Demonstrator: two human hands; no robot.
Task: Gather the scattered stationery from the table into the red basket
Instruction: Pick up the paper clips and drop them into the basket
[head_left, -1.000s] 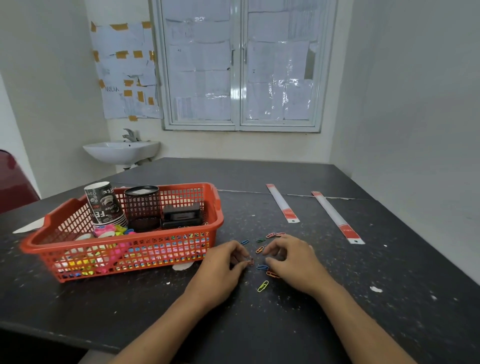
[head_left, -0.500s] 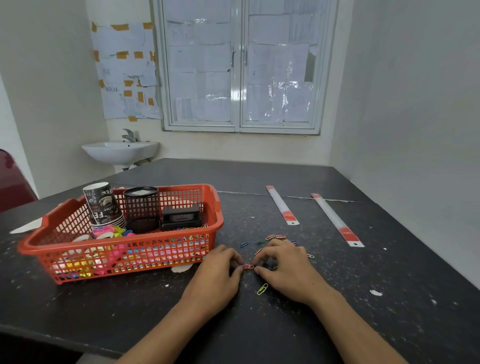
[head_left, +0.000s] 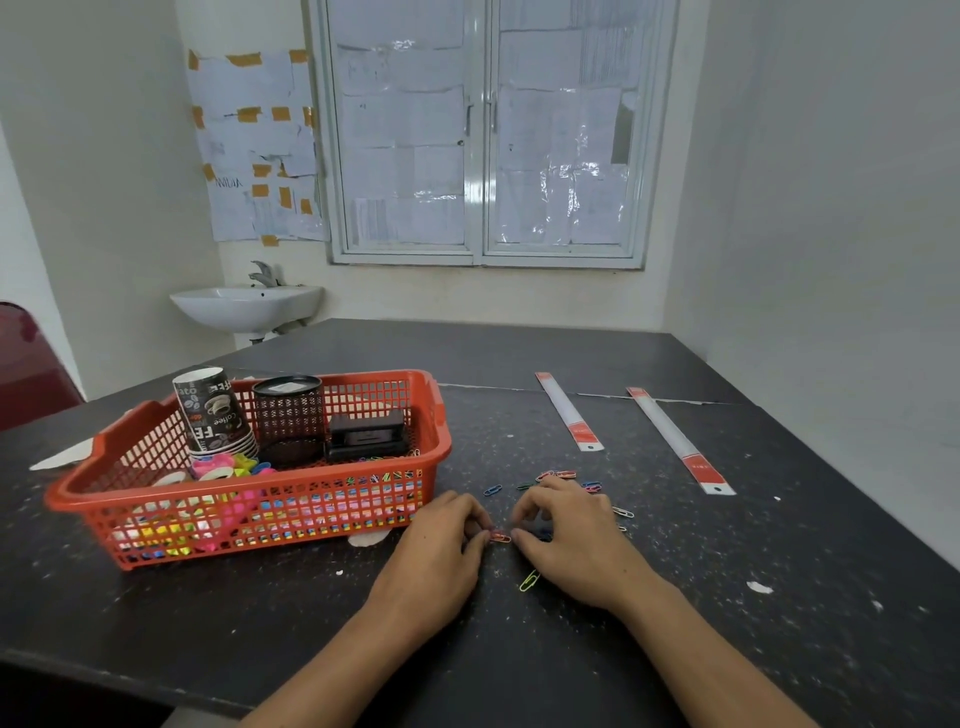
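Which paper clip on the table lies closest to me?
The yellow-green clip, lying alone by the heel of the right hand. The other clips sit farther back, at or beyond the fingertips.

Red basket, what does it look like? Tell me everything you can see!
The red basket is a rectangular plastic lattice tub with a thick rim and raised handle ends. It sits flat on the dark speckled table. Inside are stacked paper cups, a black mesh pot, a black box and colourful clips.
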